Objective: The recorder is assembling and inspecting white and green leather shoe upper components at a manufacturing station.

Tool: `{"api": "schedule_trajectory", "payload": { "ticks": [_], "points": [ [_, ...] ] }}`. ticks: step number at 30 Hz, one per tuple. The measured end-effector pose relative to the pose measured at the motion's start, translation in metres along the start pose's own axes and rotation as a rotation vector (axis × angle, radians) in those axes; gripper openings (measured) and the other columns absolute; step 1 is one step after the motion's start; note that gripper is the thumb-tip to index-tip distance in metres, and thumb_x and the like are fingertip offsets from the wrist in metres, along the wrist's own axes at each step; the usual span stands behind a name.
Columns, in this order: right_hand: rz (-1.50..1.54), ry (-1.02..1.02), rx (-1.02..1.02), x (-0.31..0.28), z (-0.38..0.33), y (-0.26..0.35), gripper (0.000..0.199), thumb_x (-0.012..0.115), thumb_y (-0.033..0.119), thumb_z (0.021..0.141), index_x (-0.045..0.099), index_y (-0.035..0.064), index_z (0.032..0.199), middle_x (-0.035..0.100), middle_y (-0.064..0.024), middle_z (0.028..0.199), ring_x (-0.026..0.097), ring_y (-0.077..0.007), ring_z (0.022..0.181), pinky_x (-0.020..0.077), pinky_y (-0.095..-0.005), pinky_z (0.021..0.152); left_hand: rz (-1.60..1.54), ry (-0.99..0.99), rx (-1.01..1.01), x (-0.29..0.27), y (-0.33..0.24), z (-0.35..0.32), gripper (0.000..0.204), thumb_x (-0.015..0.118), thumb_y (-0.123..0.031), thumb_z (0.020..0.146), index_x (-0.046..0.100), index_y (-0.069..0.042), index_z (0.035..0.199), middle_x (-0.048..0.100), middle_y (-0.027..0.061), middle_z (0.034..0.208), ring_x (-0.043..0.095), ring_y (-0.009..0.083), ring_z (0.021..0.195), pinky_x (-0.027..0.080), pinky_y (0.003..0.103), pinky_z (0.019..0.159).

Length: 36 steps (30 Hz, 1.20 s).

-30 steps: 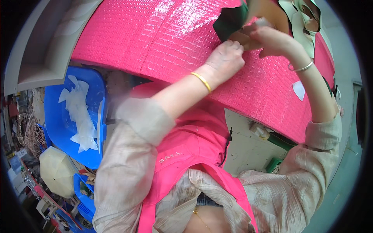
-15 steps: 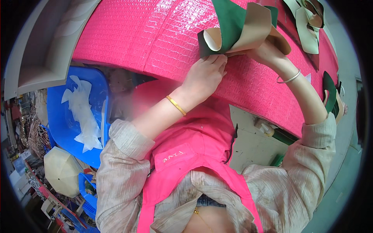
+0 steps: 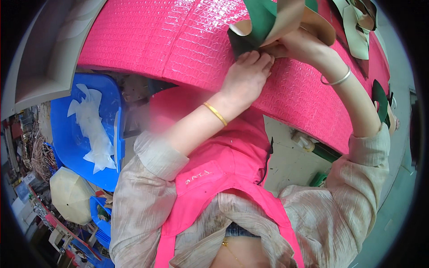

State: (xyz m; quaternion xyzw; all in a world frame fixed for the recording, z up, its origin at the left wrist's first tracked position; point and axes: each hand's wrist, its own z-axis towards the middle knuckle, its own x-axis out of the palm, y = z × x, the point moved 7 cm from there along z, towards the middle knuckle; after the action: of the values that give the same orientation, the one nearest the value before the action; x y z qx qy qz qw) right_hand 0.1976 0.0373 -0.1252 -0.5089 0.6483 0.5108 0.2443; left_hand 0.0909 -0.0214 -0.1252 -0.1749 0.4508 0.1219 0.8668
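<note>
At the front edge of the pink padded tabletop (image 3: 143, 42), my two hands are at a curled piece of leather-like sheet (image 3: 263, 22), dark green on one face and tan on the other. My left hand (image 3: 248, 78) has its fingers bent and closed on the lower edge of that sheet. Close by on the right, my right hand (image 3: 308, 47) grips it from underneath, its fingertips partly hidden by the tan folds. More curled sheets (image 3: 357, 33), pale green and tan, lie at the far right of the tabletop.
To the left, a blue plastic bin (image 3: 60, 125) holds crumpled translucent white sheets (image 3: 96, 127). A grey open box (image 3: 56, 91) borders the table's left end. Below the bin is a cream umbrella-shaped object (image 3: 69, 196). Another green piece (image 3: 380, 99) hangs at the right table edge.
Both hands have shifted slightly away from me with the sheet, which has tilted and curled further. My left hand has also moved a little to the right.
</note>
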Motion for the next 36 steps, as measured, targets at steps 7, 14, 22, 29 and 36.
{"api": "schedule_trajectory", "payload": {
  "ticks": [7, 14, 22, 29, 36],
  "points": [
    [-0.437, 0.019, -0.222, -0.015, -0.002, 0.021, 0.021, 0.062, 0.009, 0.069, 0.06, 0.0068, 0.09, 0.061, -0.0118, 0.082, 0.058, -0.0272, 0.074, 0.0462, -0.0337, 0.065, 0.141, 0.118, 0.022, 0.011, -0.005, 0.009, 0.032, 0.057, -0.021, 0.074, 0.056, -0.006, 0.102, 0.048, 0.0037, 0.088, 0.047, 0.0194, 0.083, 0.042, 0.032, 0.076],
    [-0.381, -0.009, -0.203, -0.01, 0.005, -0.008, 0.02, 0.059, 0.003, 0.067, 0.057, 0.0028, 0.087, 0.06, -0.014, 0.078, 0.057, -0.0313, 0.076, 0.0455, -0.0361, 0.066, 0.167, 0.044, -0.019, 0.011, -0.005, 0.027, 0.023, 0.052, -0.015, 0.072, 0.062, -0.006, 0.091, 0.05, 0.0032, 0.084, 0.047, 0.0166, 0.083, 0.038, 0.029, 0.074],
    [-0.054, 0.143, -0.212, -0.021, -0.028, -0.003, 0.019, 0.057, 0.004, 0.073, 0.054, -0.0015, 0.091, 0.056, -0.0144, 0.079, 0.055, -0.025, 0.078, 0.0424, -0.0325, 0.069, 0.247, 0.228, 0.536, -0.016, -0.001, 0.033, 0.008, 0.055, -0.015, 0.061, 0.061, -0.014, 0.055, 0.052, 0.0, 0.069, 0.049, 0.0148, 0.077, 0.038, 0.027, 0.077],
    [0.186, 0.094, -0.175, 0.015, 0.001, 0.051, 0.047, 0.067, 0.02, 0.07, 0.053, -0.0034, 0.107, 0.059, -0.0143, 0.088, 0.055, -0.0203, 0.083, 0.0422, -0.029, 0.076, 0.233, 0.456, 0.414, -0.055, 0.022, -0.032, 0.007, 0.053, -0.011, 0.061, 0.059, -0.006, 0.063, 0.05, 0.0047, 0.078, 0.049, 0.018, 0.08, 0.039, 0.029, 0.081],
    [0.152, -0.086, -0.119, 0.015, 0.0, 0.067, 0.03, 0.063, 0.011, 0.072, 0.059, 0.0003, 0.1, 0.061, -0.0164, 0.093, 0.058, -0.0248, 0.085, 0.0445, -0.0309, 0.078, -0.154, 0.153, -0.037, -0.061, 0.048, -0.06, 0.031, 0.062, -0.013, 0.07, 0.055, 0.0, 0.097, 0.05, 0.0089, 0.088, 0.05, 0.0239, 0.084, 0.043, 0.032, 0.081]
  ]
}}
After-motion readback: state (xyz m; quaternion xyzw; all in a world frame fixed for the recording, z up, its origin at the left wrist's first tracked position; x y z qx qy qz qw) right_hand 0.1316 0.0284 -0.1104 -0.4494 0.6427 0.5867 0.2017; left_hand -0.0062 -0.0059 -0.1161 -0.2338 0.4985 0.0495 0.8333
